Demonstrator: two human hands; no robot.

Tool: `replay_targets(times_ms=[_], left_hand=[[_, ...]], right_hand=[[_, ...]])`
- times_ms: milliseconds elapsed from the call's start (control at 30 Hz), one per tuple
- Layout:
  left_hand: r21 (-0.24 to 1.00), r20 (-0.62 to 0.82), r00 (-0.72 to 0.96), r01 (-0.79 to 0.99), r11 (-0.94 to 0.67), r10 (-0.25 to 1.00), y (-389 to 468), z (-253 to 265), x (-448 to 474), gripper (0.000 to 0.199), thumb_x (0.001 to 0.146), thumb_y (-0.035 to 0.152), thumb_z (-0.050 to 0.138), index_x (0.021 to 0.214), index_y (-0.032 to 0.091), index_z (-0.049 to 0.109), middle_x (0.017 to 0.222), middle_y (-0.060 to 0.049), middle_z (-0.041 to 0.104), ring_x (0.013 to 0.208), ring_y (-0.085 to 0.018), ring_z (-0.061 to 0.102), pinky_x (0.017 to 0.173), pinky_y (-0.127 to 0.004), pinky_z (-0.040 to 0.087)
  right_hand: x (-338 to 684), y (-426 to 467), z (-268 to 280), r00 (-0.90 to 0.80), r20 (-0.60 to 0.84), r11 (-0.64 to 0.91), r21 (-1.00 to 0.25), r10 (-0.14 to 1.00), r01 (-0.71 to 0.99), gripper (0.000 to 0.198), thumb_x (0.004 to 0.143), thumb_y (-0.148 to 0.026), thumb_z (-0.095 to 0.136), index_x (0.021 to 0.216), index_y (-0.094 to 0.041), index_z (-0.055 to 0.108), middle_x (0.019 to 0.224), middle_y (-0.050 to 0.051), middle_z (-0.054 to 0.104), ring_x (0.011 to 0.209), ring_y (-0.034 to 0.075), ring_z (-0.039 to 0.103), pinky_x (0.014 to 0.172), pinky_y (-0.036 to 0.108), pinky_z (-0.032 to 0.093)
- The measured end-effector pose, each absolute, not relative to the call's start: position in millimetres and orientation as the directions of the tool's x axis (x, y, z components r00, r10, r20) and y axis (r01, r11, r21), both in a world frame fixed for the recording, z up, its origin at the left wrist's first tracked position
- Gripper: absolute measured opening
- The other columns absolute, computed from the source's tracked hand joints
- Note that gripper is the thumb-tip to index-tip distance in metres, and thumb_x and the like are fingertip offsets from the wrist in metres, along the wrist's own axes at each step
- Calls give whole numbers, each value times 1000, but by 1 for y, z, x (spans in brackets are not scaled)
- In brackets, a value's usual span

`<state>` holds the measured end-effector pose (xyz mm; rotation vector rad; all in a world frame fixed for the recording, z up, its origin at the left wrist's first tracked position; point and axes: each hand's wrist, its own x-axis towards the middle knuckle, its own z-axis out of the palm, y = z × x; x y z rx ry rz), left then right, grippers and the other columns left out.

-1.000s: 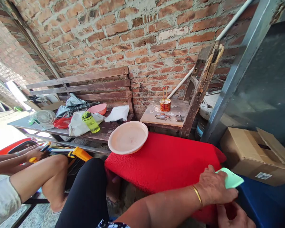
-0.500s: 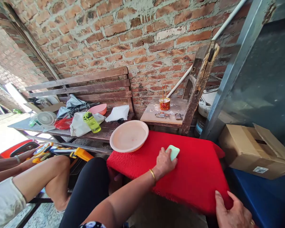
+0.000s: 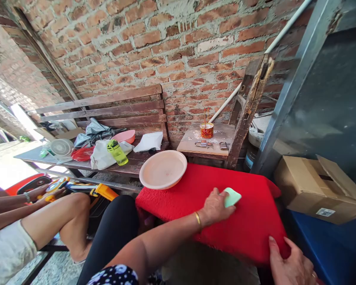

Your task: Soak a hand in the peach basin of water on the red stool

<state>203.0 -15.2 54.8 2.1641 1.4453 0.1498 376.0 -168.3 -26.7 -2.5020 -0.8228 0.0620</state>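
Note:
My left hand (image 3: pixel 218 206), with a gold bangle at the wrist, holds a pale green block (image 3: pixel 232 197) with rounded corners against the red cloth (image 3: pixel 255 221). Whether the block is soap, a sponge or a brush I cannot tell. The fleecy cloth is spread over a low surface and hangs over its near edge. At the cloth's near right corner rests my right hand (image 3: pixel 292 261), thumb and forefinger apart and nothing visible between them. A pale pink basin (image 3: pixel 163 170) stands on the far left part of the cloth.
Behind is a wooden bench (image 3: pixel 130 164) with a green bottle (image 3: pixel 117 152), bags and a fan (image 3: pixel 61 147). A stool (image 3: pixel 190 148) carries a red tin (image 3: pixel 207 130) and padlocks. A cardboard box (image 3: pixel 317 190) is at right. Another person's leg (image 3: pixel 59 213) is at left.
My left hand has slid the green block to the right and slightly nearer across the red cloth. My right hand stays at the corner. The whole view has shifted slightly.

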Motion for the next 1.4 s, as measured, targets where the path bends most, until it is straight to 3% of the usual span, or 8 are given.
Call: replay_targets(times_ms=[233,367,467,567,667,867,1033,1400], left_hand=[[304,-181,163,947,-103,970,2,52,124,49,91,45,61,136,26,54,126,-10,55,112,-26,61,94,-36,51],[374,-174,362,885,-278,916,-32,45,182,57,87,51,62,137,25,53,131,-12,51,119,-31,56,99,-40,50],[486,-194,584,755,-440,788,-63,44,235,63,84,60,61,137,26,55,131,-14,50,118,-34,56,99,-46,50],[621,-251,711,639,-455,656,-84,50,261,70,80,71,58,136,29,57,127,-13,51,113,-34,58,94,-48,53],[661,-249,724,613,-433,643,-84,60,248,70,79,72,60,138,34,56,126,-10,51,112,-32,59,95,-47,53],[449,-172,570,771,-451,803,-42,69,151,56,85,53,64,135,29,57,121,-9,53,109,-28,57,100,-42,48],[297,-85,607,772,-561,790,-15,73,78,57,81,35,67,137,29,55,125,-8,55,112,-27,55,103,-41,44],[550,-136,730,618,-562,670,-3,61,32,62,74,26,73,133,37,60,145,-1,56,133,-27,51,115,-40,34]], right_hand=[[373,-167,-17,816,90,-688,-489,571,535,65,94,-67,33,127,-18,63,110,24,66,87,41,61,72,55,46],[375,-167,-15,816,28,-712,-471,577,520,69,94,-68,33,130,-17,61,114,25,64,93,43,62,77,56,47],[378,-169,-20,809,45,-708,-457,587,539,67,94,-66,34,131,-18,60,114,24,65,94,43,62,77,56,47],[381,-171,-28,797,52,-706,-432,602,561,63,95,-58,29,132,-16,59,114,26,64,97,46,62,77,57,47],[382,-171,-31,803,69,-705,-441,591,556,61,93,-57,33,132,-18,58,114,25,64,100,46,61,79,59,46],[383,-167,-23,816,24,-707,-484,578,515,64,90,-64,42,131,-19,62,113,26,64,97,47,60,78,61,46],[383,-166,-16,814,-6,-715,-482,581,507,69,91,-67,38,133,-17,61,116,26,63,101,47,60,81,60,46],[392,-169,-26,805,94,-662,-518,585,542,64,82,-66,52,131,-27,63,103,20,66,92,48,61,72,63,47]])
